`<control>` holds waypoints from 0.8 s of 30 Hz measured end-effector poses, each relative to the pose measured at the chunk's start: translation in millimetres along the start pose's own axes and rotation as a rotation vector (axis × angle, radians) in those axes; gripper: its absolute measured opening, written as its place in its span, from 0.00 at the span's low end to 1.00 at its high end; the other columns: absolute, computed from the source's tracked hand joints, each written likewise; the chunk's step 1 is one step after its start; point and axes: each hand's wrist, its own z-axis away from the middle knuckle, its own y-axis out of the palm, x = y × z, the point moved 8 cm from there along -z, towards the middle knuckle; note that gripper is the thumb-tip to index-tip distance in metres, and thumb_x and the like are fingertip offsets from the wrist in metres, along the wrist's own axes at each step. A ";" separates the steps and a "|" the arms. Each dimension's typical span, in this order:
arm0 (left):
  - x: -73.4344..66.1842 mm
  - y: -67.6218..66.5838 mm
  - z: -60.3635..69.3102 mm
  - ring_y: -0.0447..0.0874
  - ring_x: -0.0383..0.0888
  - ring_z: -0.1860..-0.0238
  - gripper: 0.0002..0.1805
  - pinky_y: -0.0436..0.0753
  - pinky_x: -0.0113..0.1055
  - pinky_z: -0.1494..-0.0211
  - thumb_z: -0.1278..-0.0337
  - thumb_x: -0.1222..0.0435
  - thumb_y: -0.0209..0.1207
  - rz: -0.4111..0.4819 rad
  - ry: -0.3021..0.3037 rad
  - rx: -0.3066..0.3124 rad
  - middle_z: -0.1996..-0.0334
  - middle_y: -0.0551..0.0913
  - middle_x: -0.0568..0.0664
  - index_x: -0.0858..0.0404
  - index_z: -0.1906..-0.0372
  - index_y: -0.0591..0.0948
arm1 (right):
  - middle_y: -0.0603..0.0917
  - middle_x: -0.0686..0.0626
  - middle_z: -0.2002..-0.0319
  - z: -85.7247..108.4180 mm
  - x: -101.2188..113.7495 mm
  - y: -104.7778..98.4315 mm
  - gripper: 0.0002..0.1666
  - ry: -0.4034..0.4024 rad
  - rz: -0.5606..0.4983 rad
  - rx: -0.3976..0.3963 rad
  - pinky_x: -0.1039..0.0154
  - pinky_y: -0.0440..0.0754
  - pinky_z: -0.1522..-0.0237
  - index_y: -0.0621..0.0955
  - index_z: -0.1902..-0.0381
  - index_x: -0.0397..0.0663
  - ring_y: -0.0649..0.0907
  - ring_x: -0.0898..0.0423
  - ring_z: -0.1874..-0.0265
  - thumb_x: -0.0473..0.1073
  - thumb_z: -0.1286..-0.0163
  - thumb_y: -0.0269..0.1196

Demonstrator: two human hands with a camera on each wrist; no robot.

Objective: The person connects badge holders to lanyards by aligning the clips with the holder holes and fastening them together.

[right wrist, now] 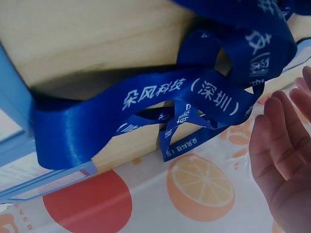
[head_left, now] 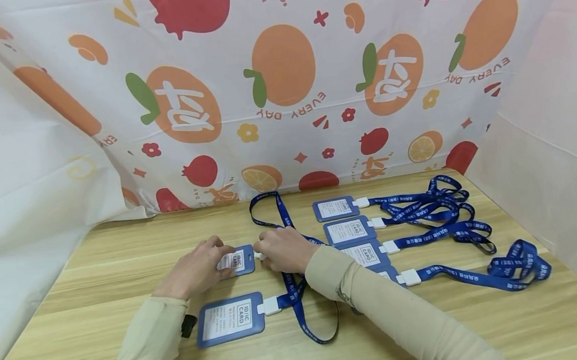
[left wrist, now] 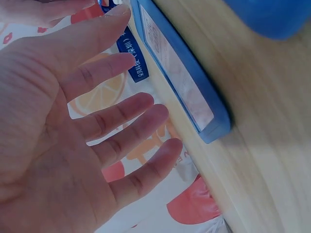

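My left hand (head_left: pixel 195 271) is at the left end of a blue ID card holder (head_left: pixel 245 259), its thumb and fingertips touching the edges. In the left wrist view its fingers are spread and fairly straight beside the holder (left wrist: pixel 194 92). With curled fingers my right hand (head_left: pixel 285 249) pinches the white clip (head_left: pixel 258 255) at the holder's slotted end; the fingertips' exact hold is hidden. A blue lanyard (head_left: pixel 284 210) with white lettering runs loosely behind and under that hand. Nearer me lies another card holder (head_left: pixel 232 320), its white clip (head_left: pixel 271 305) joined to a lanyard.
Several more card holders (head_left: pixel 334 208) form a column right of the hands, partly covered by the right sleeve (head_left: pixel 374 290). Their lanyards (head_left: pixel 419 213) trail right, one bunched near the table's right edge (head_left: pixel 519 265). A fruit-print cloth (head_left: pixel 286 141) hangs behind the wooden table (head_left: pixel 139 249).
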 end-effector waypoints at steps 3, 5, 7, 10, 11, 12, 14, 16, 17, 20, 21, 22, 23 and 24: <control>0.5 0.5 -0.5 0.77 0.57 0.52 0.24 0.83 0.57 0.50 0.44 0.62 0.73 0.000 -0.002 -0.002 0.50 0.78 0.62 0.67 0.43 0.84 | 0.87 0.50 0.53 -1.0 0.4 -0.7 0.16 -0.012 0.018 -0.018 0.68 0.83 0.56 0.87 0.45 0.51 0.85 0.59 0.58 0.43 0.28 0.67; 1.2 0.4 -1.2 0.77 0.58 0.51 0.25 0.83 0.58 0.50 0.45 0.62 0.73 0.005 -0.004 0.000 0.49 0.78 0.62 0.66 0.43 0.84 | 0.86 0.50 0.53 -1.4 0.4 -0.9 0.16 -0.014 0.033 -0.023 0.67 0.83 0.54 0.87 0.44 0.51 0.84 0.58 0.58 0.44 0.28 0.67; 1.7 0.6 -1.5 0.77 0.58 0.51 0.25 0.82 0.58 0.49 0.44 0.62 0.73 0.010 -0.009 0.004 0.49 0.78 0.62 0.66 0.42 0.84 | 0.86 0.50 0.52 -1.6 0.5 -1.1 0.16 -0.012 0.047 -0.025 0.67 0.82 0.53 0.87 0.44 0.52 0.84 0.58 0.57 0.44 0.28 0.67; 2.4 1.1 -1.5 0.76 0.59 0.50 0.26 0.82 0.59 0.49 0.44 0.61 0.73 0.017 -0.012 0.013 0.48 0.77 0.63 0.66 0.41 0.83 | 0.86 0.50 0.50 -1.8 -0.2 -1.0 0.16 0.001 0.060 -0.017 0.65 0.82 0.49 0.87 0.44 0.52 0.84 0.57 0.53 0.45 0.28 0.67; 2.8 1.4 -1.4 0.76 0.59 0.50 0.26 0.82 0.59 0.49 0.44 0.61 0.73 0.018 -0.012 0.016 0.48 0.77 0.63 0.66 0.41 0.83 | 0.86 0.50 0.50 -1.9 -0.3 -1.0 0.16 0.005 0.066 -0.014 0.65 0.81 0.48 0.87 0.44 0.53 0.84 0.56 0.52 0.46 0.28 0.67; 3.3 1.6 -1.4 0.76 0.60 0.49 0.26 0.82 0.59 0.48 0.44 0.61 0.73 0.017 -0.010 0.016 0.47 0.77 0.63 0.67 0.41 0.83 | 0.86 0.50 0.49 -2.4 -0.7 -0.3 0.16 0.010 0.075 -0.009 0.64 0.81 0.46 0.87 0.44 0.53 0.83 0.56 0.51 0.46 0.28 0.67; 3.9 1.8 -1.4 0.75 0.61 0.48 0.26 0.81 0.60 0.47 0.44 0.61 0.73 0.017 -0.002 0.013 0.46 0.77 0.64 0.67 0.41 0.83 | 0.85 0.50 0.47 -2.9 -1.4 0.8 0.17 0.018 0.097 0.004 0.62 0.79 0.43 0.87 0.44 0.53 0.82 0.55 0.49 0.47 0.28 0.67; 4.6 1.7 -1.6 0.75 0.62 0.46 0.26 0.80 0.60 0.46 0.44 0.60 0.73 0.015 0.009 0.006 0.43 0.77 0.65 0.67 0.41 0.83 | 0.85 0.49 0.45 -3.6 -2.2 2.5 0.17 0.026 0.119 0.019 0.60 0.77 0.40 0.86 0.43 0.54 0.81 0.53 0.46 0.48 0.28 0.67; 4.8 1.6 -1.6 0.74 0.63 0.46 0.27 0.80 0.61 0.45 0.44 0.60 0.73 0.013 0.015 0.001 0.42 0.77 0.65 0.67 0.41 0.83 | 0.84 0.49 0.44 -3.8 -2.5 3.4 0.18 0.030 0.130 0.027 0.60 0.77 0.39 0.86 0.43 0.54 0.80 0.53 0.45 0.48 0.28 0.67; 5.6 2.0 -1.9 0.73 0.65 0.43 0.27 0.79 0.61 0.44 0.45 0.61 0.74 0.015 0.023 -0.006 0.40 0.76 0.66 0.67 0.42 0.83 | 0.83 0.48 0.42 -4.4 -2.9 5.9 0.19 0.038 0.151 0.048 0.58 0.75 0.37 0.85 0.41 0.54 0.79 0.52 0.42 0.49 0.28 0.67; 6.0 2.4 -2.3 0.73 0.65 0.43 0.27 0.79 0.61 0.44 0.46 0.61 0.74 0.017 0.024 -0.005 0.40 0.76 0.67 0.67 0.42 0.83 | 0.83 0.48 0.42 -4.7 -2.9 6.8 0.20 0.040 0.155 0.051 0.58 0.75 0.37 0.85 0.40 0.54 0.79 0.52 0.42 0.49 0.28 0.67; 6.4 2.8 -2.5 0.72 0.66 0.43 0.27 0.78 0.61 0.43 0.46 0.61 0.74 0.021 0.022 -0.001 0.39 0.76 0.67 0.67 0.42 0.83 | 0.83 0.48 0.42 -5.1 -2.9 7.4 0.20 0.040 0.157 0.051 0.58 0.75 0.37 0.84 0.40 0.54 0.79 0.52 0.41 0.49 0.28 0.67; 6.9 3.3 -2.9 0.72 0.66 0.42 0.27 0.78 0.62 0.43 0.46 0.61 0.74 0.027 0.016 0.004 0.39 0.76 0.67 0.67 0.41 0.83 | 0.83 0.48 0.42 -5.3 -2.8 7.9 0.21 0.038 0.159 0.050 0.57 0.75 0.36 0.84 0.39 0.54 0.79 0.52 0.41 0.50 0.28 0.67; 7.3 3.9 -3.1 0.72 0.66 0.42 0.27 0.78 0.62 0.42 0.46 0.61 0.74 0.034 0.011 0.012 0.38 0.75 0.67 0.67 0.41 0.83 | 0.83 0.48 0.42 -5.6 -2.7 8.4 0.22 0.036 0.158 0.050 0.57 0.75 0.36 0.83 0.39 0.54 0.79 0.52 0.41 0.50 0.28 0.67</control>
